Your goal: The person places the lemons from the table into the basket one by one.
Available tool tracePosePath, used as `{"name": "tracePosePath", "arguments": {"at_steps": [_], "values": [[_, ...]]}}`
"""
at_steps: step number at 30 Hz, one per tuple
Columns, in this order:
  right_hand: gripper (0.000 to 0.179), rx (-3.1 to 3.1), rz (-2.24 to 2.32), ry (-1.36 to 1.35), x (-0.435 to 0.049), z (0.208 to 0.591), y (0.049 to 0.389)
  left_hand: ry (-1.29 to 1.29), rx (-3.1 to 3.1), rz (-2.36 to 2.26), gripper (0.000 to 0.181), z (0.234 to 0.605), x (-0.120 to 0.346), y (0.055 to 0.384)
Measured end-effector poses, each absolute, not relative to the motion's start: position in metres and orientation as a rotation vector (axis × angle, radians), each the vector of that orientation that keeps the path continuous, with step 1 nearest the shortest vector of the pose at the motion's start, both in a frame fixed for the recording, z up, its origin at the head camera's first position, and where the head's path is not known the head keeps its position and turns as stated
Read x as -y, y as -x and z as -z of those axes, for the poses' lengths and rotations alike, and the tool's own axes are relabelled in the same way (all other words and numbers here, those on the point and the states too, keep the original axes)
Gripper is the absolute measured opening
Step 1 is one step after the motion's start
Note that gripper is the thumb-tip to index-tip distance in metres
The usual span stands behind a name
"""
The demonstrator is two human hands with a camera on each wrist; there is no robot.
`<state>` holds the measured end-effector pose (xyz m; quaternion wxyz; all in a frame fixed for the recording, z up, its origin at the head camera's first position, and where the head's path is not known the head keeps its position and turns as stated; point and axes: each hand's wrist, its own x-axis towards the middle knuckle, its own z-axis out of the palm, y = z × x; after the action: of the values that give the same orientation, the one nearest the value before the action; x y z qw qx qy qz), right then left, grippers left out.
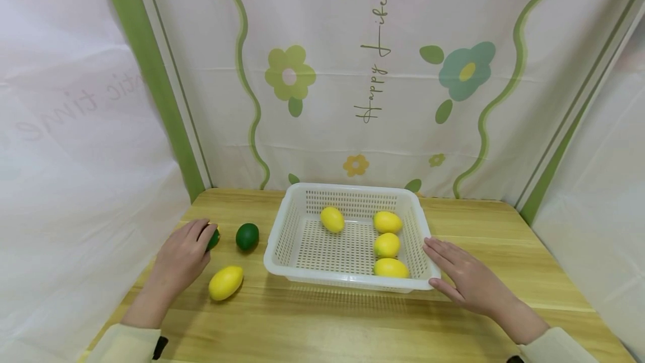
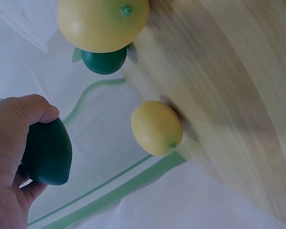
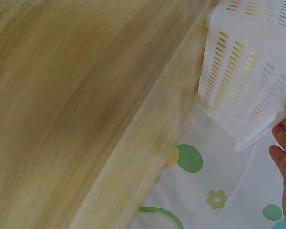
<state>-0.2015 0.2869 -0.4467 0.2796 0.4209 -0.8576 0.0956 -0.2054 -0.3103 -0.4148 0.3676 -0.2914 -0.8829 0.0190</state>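
The left hand (image 1: 182, 251) grips a dark green fruit (image 2: 48, 151) between thumb and fingers. On the desk (image 1: 322, 329) just right of that hand lie a yellow lemon (image 1: 226, 283) and a second green fruit (image 1: 247, 237). Between the hands, a white basket (image 1: 327, 278) holds four lemons (image 1: 387, 245); the right hand (image 1: 473, 282), fingers extended, touches its rim.

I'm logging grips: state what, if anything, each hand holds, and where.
The left hand grips a dark green fruit by opposite sides; the right hand holds nothing, resting on the white basket's rim.
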Motion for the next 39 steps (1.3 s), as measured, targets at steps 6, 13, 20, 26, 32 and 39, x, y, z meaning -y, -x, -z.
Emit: {"name": "tracePosePath", "arguments": {"at_steps": [6,13,20,26,32,39], "values": [[0.064,2.308,-0.251,-1.127,-0.287,0.446,0.201,0.78,2.225,-0.077,0.047,0.41,0.304,0.21],[0.063,2.317,-0.247,-1.118,-0.287,0.447,0.201,0.833,2.169,-0.083,0.042,0.402,0.295,0.216],[0.064,2.306,-0.256,-1.121,-0.287,0.447,0.201,0.844,2.169,-0.105,0.041,0.398,0.286,0.218],[0.064,2.309,-0.251,-1.122,-0.287,0.448,0.202,0.845,2.171,-0.121,0.04,0.393,0.278,0.219],[0.064,2.313,-0.248,-1.124,-0.288,0.448,0.202,0.869,2.169,-0.125,0.039,0.387,0.27,0.222],[0.064,2.306,-0.231,-1.13,-0.288,0.447,0.203,0.894,2.16,-0.14,0.04,0.383,0.258,0.224]]}}
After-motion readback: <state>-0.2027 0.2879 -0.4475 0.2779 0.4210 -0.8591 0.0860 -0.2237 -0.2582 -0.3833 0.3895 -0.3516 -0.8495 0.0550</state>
